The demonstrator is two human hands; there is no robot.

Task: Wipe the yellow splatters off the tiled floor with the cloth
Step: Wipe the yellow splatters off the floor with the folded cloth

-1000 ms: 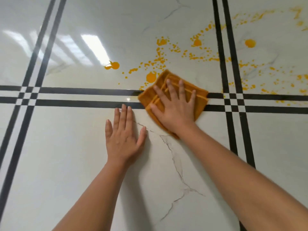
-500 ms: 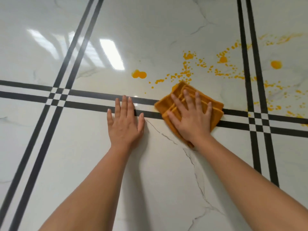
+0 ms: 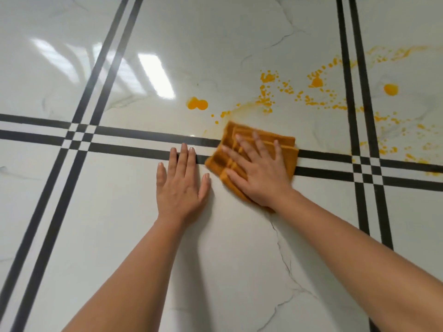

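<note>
A folded orange cloth (image 3: 286, 144) lies on the glossy white tiled floor (image 3: 119, 224), across the black horizontal stripes. My right hand (image 3: 256, 173) presses flat on it with fingers spread. My left hand (image 3: 181, 185) rests flat on the bare tile just left of the cloth, fingertips on the stripe. Yellow splatters (image 3: 268, 92) dot the tile beyond the cloth, with a double blob (image 3: 197, 104) to the left and a round drop (image 3: 390, 89) to the right. A faint yellow smear (image 3: 242, 108) arcs just above the cloth.
Black double stripes (image 3: 134, 140) run across the floor and cross vertical ones (image 3: 359, 116) at right and others at left. More yellow spots (image 3: 393, 130) lie right of the vertical stripes. Grey veins (image 3: 282, 257) mark the near tile.
My right hand has drawn the cloth back toward me, leaving a faint smear where spots were. The view shifted, and my left hand stays flat on the floor.
</note>
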